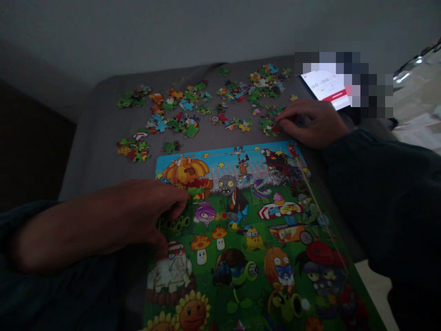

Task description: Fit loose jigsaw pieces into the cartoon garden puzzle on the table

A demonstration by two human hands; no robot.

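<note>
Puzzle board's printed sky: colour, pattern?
Printed sky: blue with yellow stars; shows best in the head view.

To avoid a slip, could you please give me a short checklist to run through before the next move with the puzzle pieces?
1. Pieces off the board: ok, clusters lie on the table beyond its far edge.
2. Pieces spread singly: not ok, many overlap in mixed clusters.
3. Right hand at the pieces: ok, fingertips at the cluster nearest it.
4. Right hand gripping a piece: cannot tell, the fingertips are too dark.
5. Left hand at the board: ok, over its left side, thumb and forefinger apart.
6. Whole board in view: not ok, the near edge is cut off.
</note>
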